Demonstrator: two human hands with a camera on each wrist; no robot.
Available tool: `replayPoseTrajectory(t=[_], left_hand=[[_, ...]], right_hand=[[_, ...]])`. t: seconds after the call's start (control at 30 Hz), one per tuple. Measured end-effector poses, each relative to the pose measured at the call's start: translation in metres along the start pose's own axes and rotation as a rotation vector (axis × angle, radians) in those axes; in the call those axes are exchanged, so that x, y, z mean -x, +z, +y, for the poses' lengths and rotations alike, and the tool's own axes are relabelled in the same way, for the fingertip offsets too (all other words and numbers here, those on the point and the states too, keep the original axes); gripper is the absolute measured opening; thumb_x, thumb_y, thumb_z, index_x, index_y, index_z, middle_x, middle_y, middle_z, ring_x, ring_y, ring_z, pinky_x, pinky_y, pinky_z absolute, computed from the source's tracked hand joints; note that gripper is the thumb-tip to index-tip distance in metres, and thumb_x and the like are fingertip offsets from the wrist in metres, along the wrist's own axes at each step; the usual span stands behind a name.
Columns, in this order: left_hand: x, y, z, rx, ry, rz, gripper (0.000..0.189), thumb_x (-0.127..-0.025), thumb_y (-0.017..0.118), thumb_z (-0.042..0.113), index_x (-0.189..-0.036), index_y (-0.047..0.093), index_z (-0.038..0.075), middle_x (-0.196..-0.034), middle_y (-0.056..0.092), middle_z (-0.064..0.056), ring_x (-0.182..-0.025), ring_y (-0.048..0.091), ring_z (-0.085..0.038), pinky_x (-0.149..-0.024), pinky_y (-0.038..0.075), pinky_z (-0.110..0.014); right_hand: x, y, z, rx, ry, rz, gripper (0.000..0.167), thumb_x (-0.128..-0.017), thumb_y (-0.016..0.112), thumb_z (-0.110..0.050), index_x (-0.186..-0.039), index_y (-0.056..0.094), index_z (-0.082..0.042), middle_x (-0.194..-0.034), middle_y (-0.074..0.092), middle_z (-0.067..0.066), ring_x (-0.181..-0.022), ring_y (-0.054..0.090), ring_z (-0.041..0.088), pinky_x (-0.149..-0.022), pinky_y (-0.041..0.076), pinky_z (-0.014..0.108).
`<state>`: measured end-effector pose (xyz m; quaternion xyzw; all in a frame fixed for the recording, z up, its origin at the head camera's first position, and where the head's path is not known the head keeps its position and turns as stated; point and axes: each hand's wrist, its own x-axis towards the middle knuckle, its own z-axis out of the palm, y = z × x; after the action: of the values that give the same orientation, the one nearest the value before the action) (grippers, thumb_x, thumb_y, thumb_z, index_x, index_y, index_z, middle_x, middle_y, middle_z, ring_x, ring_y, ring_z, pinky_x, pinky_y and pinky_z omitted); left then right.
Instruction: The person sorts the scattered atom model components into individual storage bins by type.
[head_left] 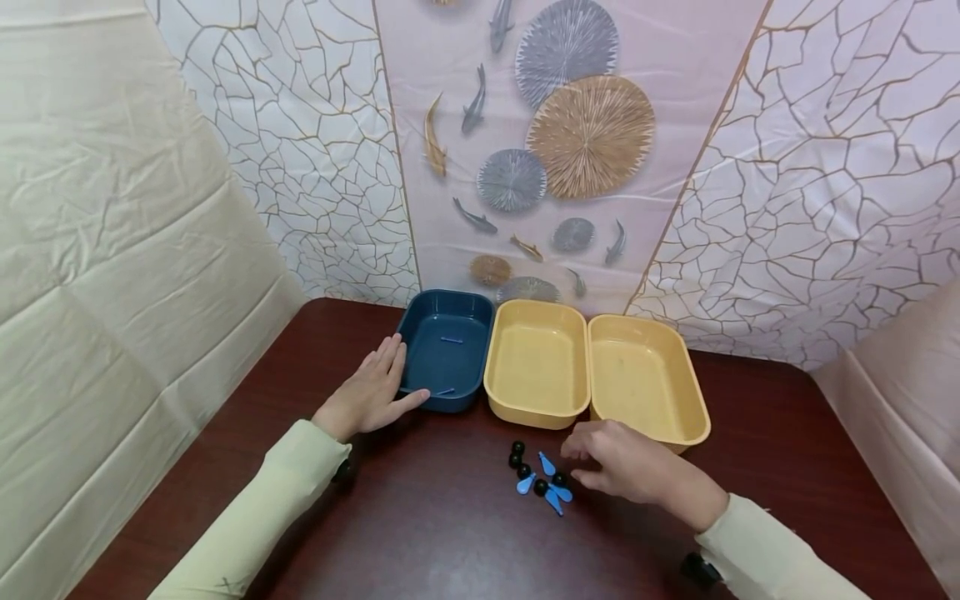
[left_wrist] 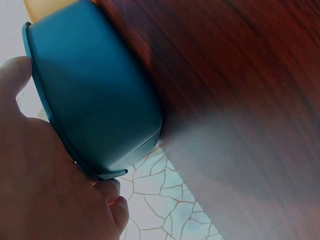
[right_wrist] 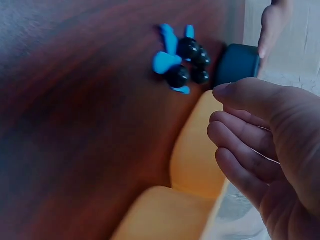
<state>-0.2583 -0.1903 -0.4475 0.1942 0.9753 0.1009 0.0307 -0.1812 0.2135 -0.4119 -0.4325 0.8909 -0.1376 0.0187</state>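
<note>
My left hand (head_left: 369,390) rests at the near left corner of the dark blue tray (head_left: 448,365), fingers straight and thumb along the rim. Two thin blue sticks (head_left: 452,340) lie inside that tray. On the table, several shiny black balls (head_left: 523,471) and several flat blue teardrop-shaped pieces (head_left: 547,464) form a loose cluster. Just right of this cluster hovers my right hand (head_left: 626,465), its fingers loosely bent with nothing between them. In the right wrist view, the thumb (right_wrist: 245,95) stands apart from the fingers.
Two yellow trays, a middle one (head_left: 536,358) and a right one (head_left: 641,375), stand side by side next to the blue tray. All three are near the back of the dark wooden table (head_left: 420,500). Patterned cloth (head_left: 330,150) hangs behind it.
</note>
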Motion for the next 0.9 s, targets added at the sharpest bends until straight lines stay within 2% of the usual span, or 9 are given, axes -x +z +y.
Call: replayPoseTrajectory(t=[0.27,0.6,0.9], left_hand=[[0.002,-0.001,0.001,0.013,0.007,0.016,0.097,-0.106,0.044,0.064,-0.165,0.017,-0.008,-0.177,0.009,-0.025,-0.164,0.012,-0.044,-0.133,0.019,-0.059],[0.000,0.001,0.002,0.006,0.005,0.012,0.098,-0.105,0.043,0.066,-0.166,0.016,-0.007,-0.177,0.008,-0.025,-0.165,0.012,-0.043,-0.133,0.019,-0.058],[0.001,0.001,0.001,0.013,-0.006,0.007,0.099,-0.105,0.043,0.066,-0.166,0.015,-0.006,-0.177,0.007,-0.023,-0.165,0.011,-0.042,-0.133,0.018,-0.057]], right_hand=[[0.004,0.021,0.006,-0.035,0.016,0.019,0.018,-0.086,0.085,-0.008,-0.104,0.078,-0.011,-0.096,0.073,-0.003,-0.085,0.065,0.004,-0.071,0.057,0.021],[0.001,0.038,0.008,-0.088,0.037,0.018,0.017,-0.087,0.084,-0.010,-0.103,0.078,-0.012,-0.095,0.071,-0.005,-0.083,0.063,0.002,-0.070,0.055,0.019],[-0.002,0.037,0.008,-0.042,0.058,0.021,0.016,-0.085,0.086,-0.012,-0.098,0.078,-0.015,-0.093,0.070,-0.007,-0.081,0.061,-0.002,-0.069,0.055,0.019]])
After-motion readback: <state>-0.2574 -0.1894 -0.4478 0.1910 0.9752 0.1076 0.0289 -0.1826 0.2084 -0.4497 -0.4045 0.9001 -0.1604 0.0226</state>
